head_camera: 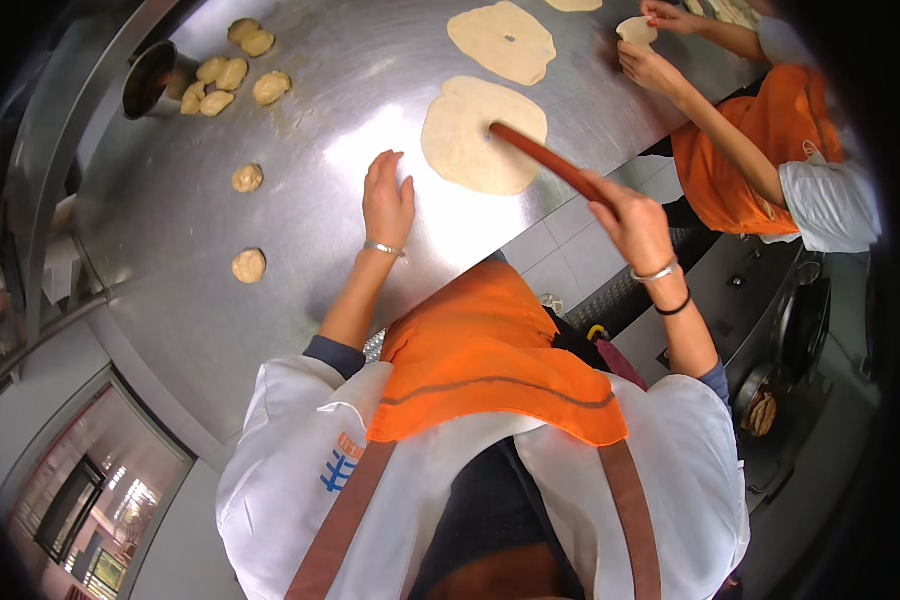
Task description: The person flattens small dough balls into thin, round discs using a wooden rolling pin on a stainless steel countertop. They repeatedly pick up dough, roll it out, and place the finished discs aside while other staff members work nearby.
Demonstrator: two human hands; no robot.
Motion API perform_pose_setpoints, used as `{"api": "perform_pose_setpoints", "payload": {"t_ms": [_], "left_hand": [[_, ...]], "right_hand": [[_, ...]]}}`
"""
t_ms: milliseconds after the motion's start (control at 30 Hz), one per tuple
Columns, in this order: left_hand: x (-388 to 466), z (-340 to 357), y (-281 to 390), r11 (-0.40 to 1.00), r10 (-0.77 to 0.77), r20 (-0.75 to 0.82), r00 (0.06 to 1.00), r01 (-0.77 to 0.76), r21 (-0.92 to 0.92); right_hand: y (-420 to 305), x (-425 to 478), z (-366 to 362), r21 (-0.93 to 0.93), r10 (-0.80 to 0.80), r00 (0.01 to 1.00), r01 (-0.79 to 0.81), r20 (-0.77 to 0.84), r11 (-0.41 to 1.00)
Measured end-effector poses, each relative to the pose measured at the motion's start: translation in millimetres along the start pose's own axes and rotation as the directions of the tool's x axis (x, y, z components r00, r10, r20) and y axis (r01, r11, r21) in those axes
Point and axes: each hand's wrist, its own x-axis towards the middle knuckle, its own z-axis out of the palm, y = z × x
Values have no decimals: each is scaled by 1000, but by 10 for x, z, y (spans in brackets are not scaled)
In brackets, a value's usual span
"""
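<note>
My right hand point(634, 225) is closed around one end of a reddish-brown wooden rolling pin point(544, 157). The pin's far end lies over a flat round dough sheet point(457, 142), which has a small hole near its middle. My left hand point(388, 202) holds nothing; it hovers over or rests on the steel table to the left of that sheet, fingers extended. Another flat dough sheet point(495, 37) with a hole lies just beyond. On the left are two separate dough balls, one point(247, 178) farther and one point(249, 265) nearer me.
Several dough pieces point(231, 73) lie by a metal container point(150, 81) at the steel table's point(180, 225) far left. A co-worker's hands point(652, 67) hold a small dough piece at upper right. Behind the table edge, at right, stands a stove with pans point(761, 409).
</note>
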Motion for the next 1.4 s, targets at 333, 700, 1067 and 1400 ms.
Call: {"api": "perform_pose_setpoints", "payload": {"t_ms": [333,700,1067,1400], "left_hand": [[532,425,188,972,-227,53,972,230,-39],[1081,752,571,818,-535,80,841,492,299],[1153,898,295,911,-399,24,917,393,122],[991,524,1384,802,-414,310,856,504,-320]], "right_hand": [[-23,1486,600,193,-104,984,131,-141,972],[309,2415,1473,230,-136,939,215,-316,949],[606,1450,1427,323,218,961,-156,-168,933],[908,1002,725,967,159,959,-247,234,63]]}}
